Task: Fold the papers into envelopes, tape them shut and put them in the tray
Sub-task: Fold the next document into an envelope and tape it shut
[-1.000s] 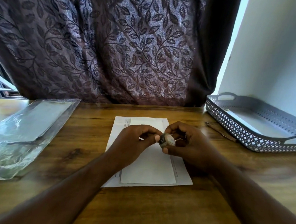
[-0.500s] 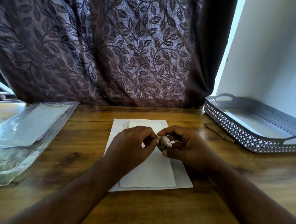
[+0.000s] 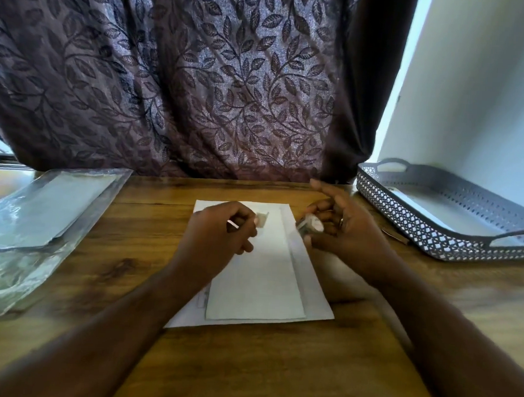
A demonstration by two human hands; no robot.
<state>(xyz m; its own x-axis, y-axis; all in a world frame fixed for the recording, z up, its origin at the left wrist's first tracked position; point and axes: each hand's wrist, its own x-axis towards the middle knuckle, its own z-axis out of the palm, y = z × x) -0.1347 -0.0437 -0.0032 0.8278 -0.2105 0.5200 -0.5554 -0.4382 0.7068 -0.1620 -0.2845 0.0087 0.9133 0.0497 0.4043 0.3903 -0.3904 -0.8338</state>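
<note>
Here, L hand pinched one short tape strip betw. thumb & fingers. R hand curled round one small tape roll. Under both grips lay one white folded paper on a 2nd sheet. One grey perforated tray sat right of R hand.

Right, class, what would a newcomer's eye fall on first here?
Two hands work over the white folded paper in the middle of the table: the left hand pinches a strip of tape, the right hand holds the roll. Behind hangs a leaf-patterned curtain; a grey tray sits at the right.
</note>
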